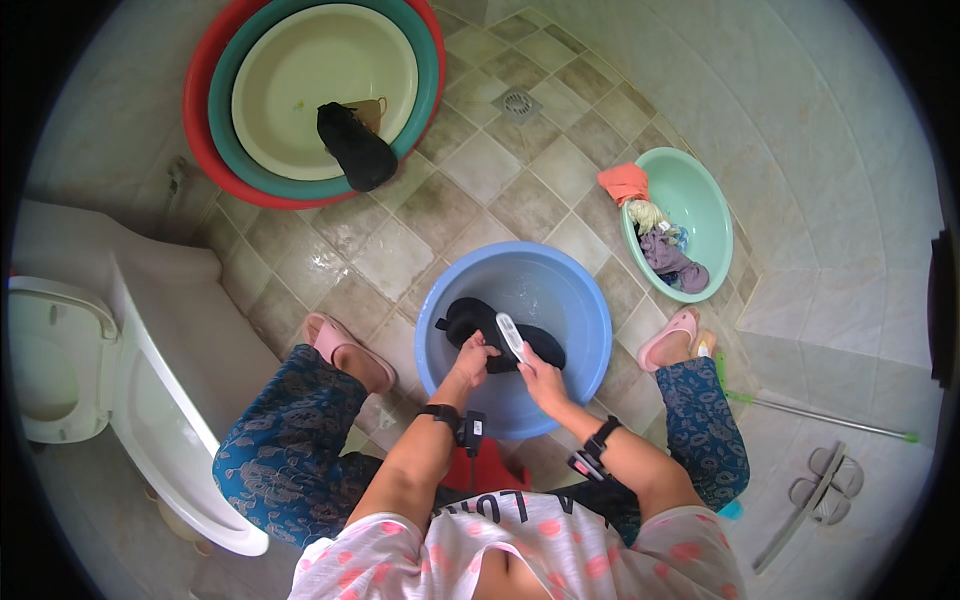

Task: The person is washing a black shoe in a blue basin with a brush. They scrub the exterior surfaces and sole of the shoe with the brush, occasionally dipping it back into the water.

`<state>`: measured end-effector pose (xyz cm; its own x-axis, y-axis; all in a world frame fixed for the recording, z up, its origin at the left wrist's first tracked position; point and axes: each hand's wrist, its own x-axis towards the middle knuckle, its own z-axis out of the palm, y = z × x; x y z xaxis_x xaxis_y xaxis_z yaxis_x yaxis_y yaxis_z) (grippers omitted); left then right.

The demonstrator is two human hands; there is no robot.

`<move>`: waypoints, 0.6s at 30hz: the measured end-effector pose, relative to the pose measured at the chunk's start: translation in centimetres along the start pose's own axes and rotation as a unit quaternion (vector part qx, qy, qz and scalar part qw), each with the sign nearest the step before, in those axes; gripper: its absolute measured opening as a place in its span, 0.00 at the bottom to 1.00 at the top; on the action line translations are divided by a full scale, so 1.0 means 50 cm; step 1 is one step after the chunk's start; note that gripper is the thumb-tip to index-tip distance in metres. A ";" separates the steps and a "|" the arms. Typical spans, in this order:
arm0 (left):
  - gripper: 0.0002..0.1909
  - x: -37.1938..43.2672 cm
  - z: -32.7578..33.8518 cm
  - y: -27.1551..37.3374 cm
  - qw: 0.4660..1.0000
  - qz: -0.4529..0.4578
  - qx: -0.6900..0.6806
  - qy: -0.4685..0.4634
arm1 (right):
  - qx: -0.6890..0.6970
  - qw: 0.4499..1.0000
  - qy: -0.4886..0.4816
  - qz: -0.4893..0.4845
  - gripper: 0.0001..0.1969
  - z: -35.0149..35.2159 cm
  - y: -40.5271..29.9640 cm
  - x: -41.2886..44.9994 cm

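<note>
A black shoe [541, 343] rests inside a blue plastic basin [433, 390] in front of me, between my feet. My left hand [472, 358] grips it near its middle, with fingers partly hidden against the dark fabric. In my right hand [543, 381] is a white-handled brush [511, 337], slanting up and left across the shoe. The brush's underside is out of sight. Another black shoe [358, 148] leans over the near rim of a cream basin [255, 142] at the upper left.
The cream basin sits nested in green [221, 127] and red [196, 124] tubs. At right, a mint basin [709, 195] holds crumpled cloths [667, 251]. A floor drain [517, 105] lies ahead. A toilet [64, 367] and white bathtub-like ledge [161, 420] flank my left; a green-tipped pole [832, 421] is right.
</note>
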<state>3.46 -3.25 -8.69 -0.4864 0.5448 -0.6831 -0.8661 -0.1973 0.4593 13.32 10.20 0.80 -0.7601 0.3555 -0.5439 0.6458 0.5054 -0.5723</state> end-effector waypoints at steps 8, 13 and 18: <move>0.23 -0.006 0.008 0.009 1.000 0.011 -0.001 0.015 | 0.031 0.999 -0.001 -0.014 0.23 -0.006 -0.005 -0.006; 0.20 0.001 -0.013 0.001 0.999 0.012 0.025 0.018 | 0.038 0.998 -0.032 -0.031 0.23 -0.011 0.015 -0.023; 0.22 -0.021 -0.002 0.031 0.998 -0.014 0.054 -0.019 | 0.064 0.994 0.000 -0.087 0.23 0.023 -0.077 0.118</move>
<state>2.63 -4.22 -7.34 -0.4559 0.5791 -0.6759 -0.8607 -0.0935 0.5005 6.41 9.43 -0.91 -0.8609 0.2712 -0.4306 0.5088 0.4540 -0.7314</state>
